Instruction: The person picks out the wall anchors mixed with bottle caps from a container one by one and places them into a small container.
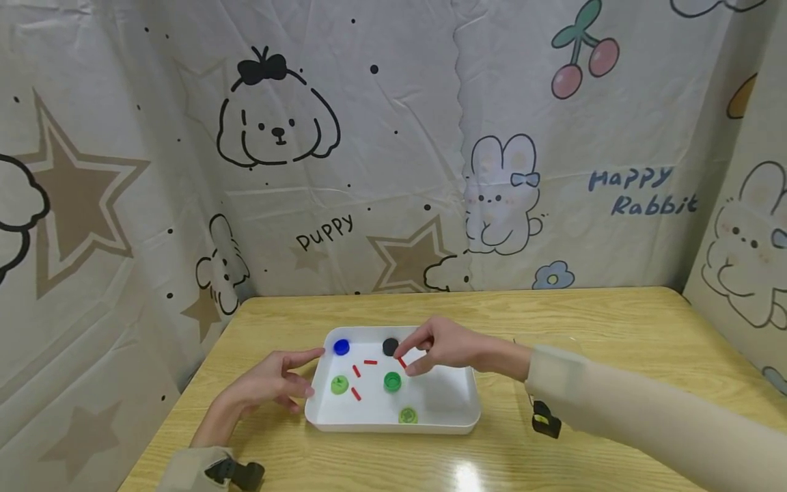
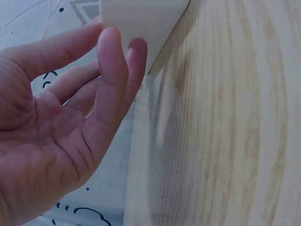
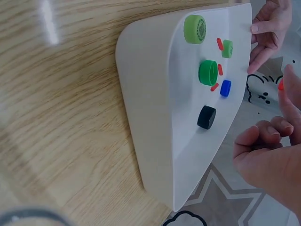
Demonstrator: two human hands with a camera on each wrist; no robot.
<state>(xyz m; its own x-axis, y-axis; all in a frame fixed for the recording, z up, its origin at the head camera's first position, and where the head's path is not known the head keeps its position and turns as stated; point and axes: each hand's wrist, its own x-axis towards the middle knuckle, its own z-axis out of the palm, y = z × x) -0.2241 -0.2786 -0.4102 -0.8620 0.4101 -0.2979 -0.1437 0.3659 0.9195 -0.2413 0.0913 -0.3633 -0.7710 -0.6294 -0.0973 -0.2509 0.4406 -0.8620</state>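
Sleeves (image 1: 615, 389): 2, beige, a black buckle (image 1: 546, 419) at each.
Counter (image 1: 289, 461): 1, wood grain.
Tray (image 1: 443, 403): 1, white, shallow, on the counter.
Light green caps (image 1: 408, 415): 2 in tray; one by the near wall, one toward the left side.
Left hand (image 1: 273, 383): fingers apart, tips touching the tray's left wall.
Green cap (image 1: 392, 387): 1, hollow side up, mid-tray.
Loose red sticks (image 1: 356, 394): 3, lying in tray, left of the green cap.
Right hand (image 1: 445, 345): thumb and index finger pinch a 4th red stick (image 1: 402, 363) over the tray.
Black cap (image 1: 390, 347): 1, far side of tray, just beside the right fingertips.
Blue cap (image 1: 341, 347): 1, tray's far left corner.
Backdrop cloth (image 1: 399, 171): cream, cartoon prints, behind the counter.
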